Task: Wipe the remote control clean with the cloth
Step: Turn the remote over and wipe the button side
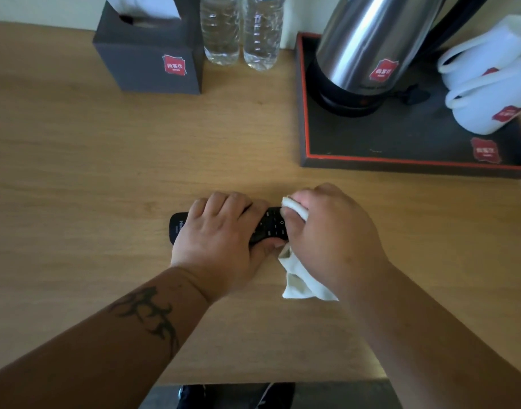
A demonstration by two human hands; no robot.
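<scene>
A black remote control [270, 225] lies sideways on the wooden table [105, 172], its buttons facing up. My left hand [220, 234] grips its left half, fingers over the far edge and thumb on the near edge; only the left tip and the middle buttons show. My right hand [327, 231] is closed around a white cloth [297, 276] and presses a fold of it onto the right end of the remote. The rest of the cloth hangs out below my palm onto the table. The remote's right end is hidden under that hand.
A dark tissue box [148, 57] and two water bottles [241, 31] stand at the back. At the back right, a black tray with a red rim [371, 159] holds a steel kettle [368, 51] and two white cups [489, 93]. The table's near edge runs below my forearms.
</scene>
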